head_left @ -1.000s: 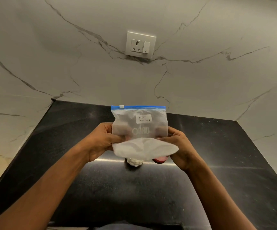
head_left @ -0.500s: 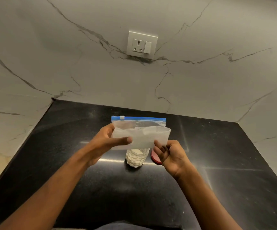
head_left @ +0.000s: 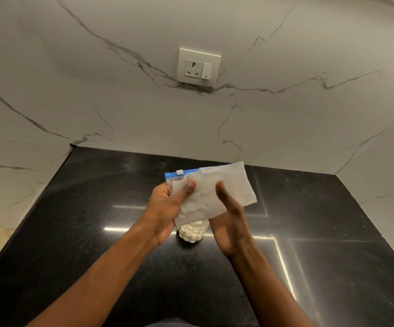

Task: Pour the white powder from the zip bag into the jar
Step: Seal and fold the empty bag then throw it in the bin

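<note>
A clear zip bag (head_left: 224,190) with a blue zip strip and a white slider is folded over on itself and looks flat. My left hand (head_left: 167,204) pinches its left side, thumb on top. My right hand (head_left: 229,215) presses the folded bag from below and the front, thumb up against it. Under the bag a small textured glass jar (head_left: 192,233) filled with white powder stands on the black counter (head_left: 97,232). The jar's mouth is hidden by the bag and my hands.
Marble walls close the counter at the back and on both sides. A white socket with a switch (head_left: 198,67) sits on the back wall. A dark cloth edge (head_left: 167,324) shows at the bottom of the view.
The bag went from hanging upright in both hands to being folded over. My right hand let go briefly and came back onto it. The red lid beside the jar is now hidden.
</note>
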The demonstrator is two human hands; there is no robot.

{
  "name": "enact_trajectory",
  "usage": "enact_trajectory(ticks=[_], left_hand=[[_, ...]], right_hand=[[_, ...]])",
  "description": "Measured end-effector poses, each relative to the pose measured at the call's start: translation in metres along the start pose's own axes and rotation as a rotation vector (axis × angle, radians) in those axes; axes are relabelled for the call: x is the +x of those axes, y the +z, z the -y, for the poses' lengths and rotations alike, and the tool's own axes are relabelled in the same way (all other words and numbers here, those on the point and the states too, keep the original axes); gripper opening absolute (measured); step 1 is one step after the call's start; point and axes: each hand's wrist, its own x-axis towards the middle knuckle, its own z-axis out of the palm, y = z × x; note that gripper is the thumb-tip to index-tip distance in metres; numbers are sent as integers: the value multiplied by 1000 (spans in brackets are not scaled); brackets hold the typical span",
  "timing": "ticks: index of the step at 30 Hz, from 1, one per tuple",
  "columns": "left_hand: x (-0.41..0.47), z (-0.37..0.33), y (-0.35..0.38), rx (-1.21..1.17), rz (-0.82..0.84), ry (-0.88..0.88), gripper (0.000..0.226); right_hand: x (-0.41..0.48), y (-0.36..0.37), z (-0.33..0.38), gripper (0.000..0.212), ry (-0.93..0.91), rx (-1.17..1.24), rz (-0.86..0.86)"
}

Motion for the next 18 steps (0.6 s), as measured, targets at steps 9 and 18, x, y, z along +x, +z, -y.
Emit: enact_trajectory(ticks=[9,18], left_hand=[[-1,3,11,-40,-165,-53,19],[-3,4,19,-59,-219,-23,32]], right_hand=[[15,-4,-17,25,-468,-548,-161],[23,-12,-28,61,-1152,-1702,10]])
